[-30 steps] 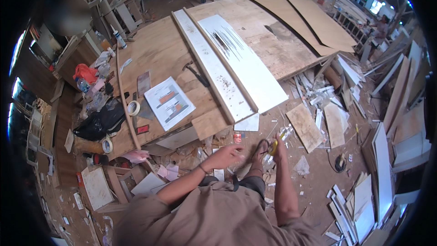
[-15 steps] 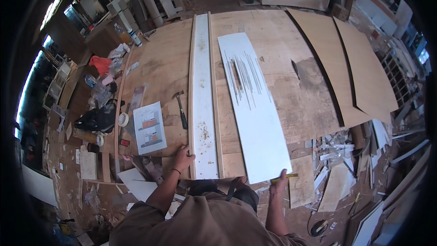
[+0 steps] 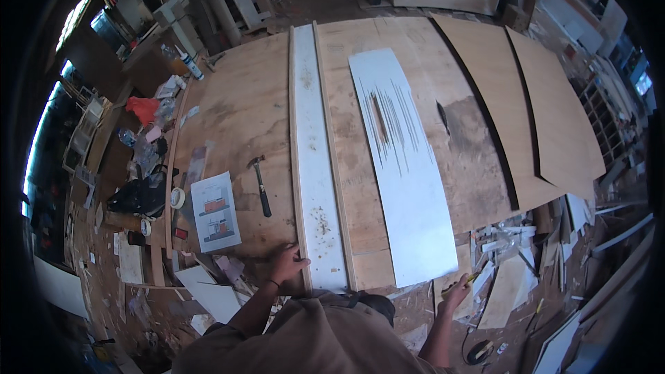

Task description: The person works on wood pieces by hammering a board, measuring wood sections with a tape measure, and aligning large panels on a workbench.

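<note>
A long white panel (image 3: pixel 320 194) edged with wooden strips lies lengthwise on the plywood worktop (image 3: pixel 235 104). My left hand (image 3: pixel 287 264) is closed on the near end of its left strip. To its right lies a loose white board (image 3: pixel 415 215) with dark scratches and a slot-like worn patch. My right hand (image 3: pixel 455 294) is off this board's near right corner, its fingers closed round a thin yellow thing (image 3: pixel 472 278) too small to name surely. A hammer (image 3: pixel 261 187) and a printed drawing sheet (image 3: pixel 215 212) lie left of the panel.
Two brown sheets (image 3: pixel 554 111) cover the worktop's right end. Along its left edge are a tape roll (image 3: pixel 177 198), a black bag (image 3: pixel 142 190), a red plastic bag (image 3: pixel 143 108) and a sealant tube (image 3: pixel 190 65). Offcuts (image 3: pixel 506 291) litter the floor.
My right hand has come away from the loose white board's near corner, moving right. That board's far end sits farther from the edged panel. My left hand stays on the strip as the view shifts.
</note>
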Tool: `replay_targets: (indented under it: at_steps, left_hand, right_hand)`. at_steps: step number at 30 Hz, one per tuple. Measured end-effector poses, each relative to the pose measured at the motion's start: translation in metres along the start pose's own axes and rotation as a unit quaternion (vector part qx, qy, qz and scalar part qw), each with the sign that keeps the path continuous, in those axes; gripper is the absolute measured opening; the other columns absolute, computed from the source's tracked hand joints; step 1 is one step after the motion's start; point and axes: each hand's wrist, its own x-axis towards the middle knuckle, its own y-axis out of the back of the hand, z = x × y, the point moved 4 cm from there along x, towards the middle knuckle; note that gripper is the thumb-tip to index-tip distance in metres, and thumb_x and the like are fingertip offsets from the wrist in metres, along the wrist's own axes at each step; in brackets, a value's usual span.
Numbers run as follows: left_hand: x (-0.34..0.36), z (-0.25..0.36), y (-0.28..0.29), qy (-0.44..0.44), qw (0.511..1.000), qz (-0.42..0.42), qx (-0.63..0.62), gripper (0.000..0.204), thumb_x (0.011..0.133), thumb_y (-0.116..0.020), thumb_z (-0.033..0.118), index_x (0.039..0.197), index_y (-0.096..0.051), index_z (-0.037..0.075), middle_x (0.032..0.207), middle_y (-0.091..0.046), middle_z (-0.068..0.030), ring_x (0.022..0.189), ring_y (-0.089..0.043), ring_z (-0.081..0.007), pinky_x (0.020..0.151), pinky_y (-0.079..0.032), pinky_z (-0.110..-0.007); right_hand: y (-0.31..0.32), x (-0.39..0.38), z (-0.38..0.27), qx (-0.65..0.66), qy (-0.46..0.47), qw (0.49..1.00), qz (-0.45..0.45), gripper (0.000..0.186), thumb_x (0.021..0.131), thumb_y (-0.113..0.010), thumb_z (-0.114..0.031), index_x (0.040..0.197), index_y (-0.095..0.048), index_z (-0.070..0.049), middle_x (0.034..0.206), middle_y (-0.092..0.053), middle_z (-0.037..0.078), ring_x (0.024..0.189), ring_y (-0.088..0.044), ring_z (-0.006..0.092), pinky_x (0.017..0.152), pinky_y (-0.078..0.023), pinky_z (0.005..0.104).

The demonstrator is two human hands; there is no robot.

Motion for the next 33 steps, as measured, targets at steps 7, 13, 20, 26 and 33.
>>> replay_targets:
  at_steps: [7, 13, 20, 26, 33]
  left_hand:
    - [0.048, 0.170, 0.011, -0.182, 0.969, -0.129, -0.101, 0.060, 0.086, -0.070, 0.023, 0.136, -0.044, 0.003, 0.137, -0.046, -0.0153, 0.112, -0.057, -0.0247, 0.093, -0.047, -0.035]
    - [0.077, 0.225, -0.023, -0.350, 0.886, -0.289, -0.092, 0.026, 0.087, -0.069, 0.019, 0.110, -0.068, 0.007, 0.100, -0.064, -0.0125, 0.097, -0.061, -0.0242, 0.085, -0.048, -0.032]
    - [0.189, 0.231, -0.011, -0.284, 0.930, -0.209, -0.105, 0.018, 0.084, -0.068, 0.012, 0.100, -0.067, 0.005, 0.093, -0.064, -0.0100, 0.086, -0.061, -0.0213, 0.078, -0.048, -0.033]
    - [0.328, 0.188, 0.020, -0.298, 0.937, 0.102, 0.152, 0.022, 0.079, -0.067, 0.010, 0.100, -0.063, 0.010, 0.095, -0.066, -0.0042, 0.102, -0.058, -0.0243, 0.093, -0.035, -0.042]
    - [0.346, 0.177, 0.031, -0.279, 0.903, 0.120, 0.304, 0.023, 0.079, -0.066, 0.014, 0.100, -0.062, 0.009, 0.125, -0.055, -0.0121, 0.120, -0.048, -0.0306, 0.101, -0.029, -0.048]
  right_hand:
    - [-0.080, -0.139, -0.137, -0.348, 0.310, 0.828, -0.311, 0.084, 0.081, -0.075, -0.038, 0.142, -0.032, 0.001, 0.102, -0.057, 0.019, 0.088, -0.060, 0.0300, 0.077, -0.050, 0.0395]
    - [-0.178, -0.199, -0.179, -0.459, 0.444, 0.657, -0.401, 0.094, 0.080, -0.069, -0.052, 0.144, -0.026, 0.001, 0.101, -0.061, 0.022, 0.092, -0.062, 0.0372, 0.078, -0.052, 0.0452]
    - [-0.226, -0.062, -0.242, -0.545, 0.436, 0.625, -0.350, 0.058, 0.085, -0.065, -0.041, 0.134, -0.042, -0.021, 0.107, -0.060, 0.014, 0.103, -0.059, 0.0324, 0.082, -0.051, 0.0435]
    - [-0.291, 0.144, -0.375, -0.511, 0.587, 0.599, -0.186, 0.018, 0.087, -0.059, -0.024, 0.103, -0.064, -0.020, 0.101, -0.061, 0.008, 0.100, -0.059, 0.0300, 0.079, -0.051, 0.0449]
    - [-0.363, 0.257, -0.382, -0.465, 0.607, 0.606, -0.221, 0.021, 0.089, -0.057, -0.028, 0.106, -0.067, -0.023, 0.110, -0.059, 0.003, 0.114, -0.053, 0.0230, 0.089, -0.045, 0.0429]
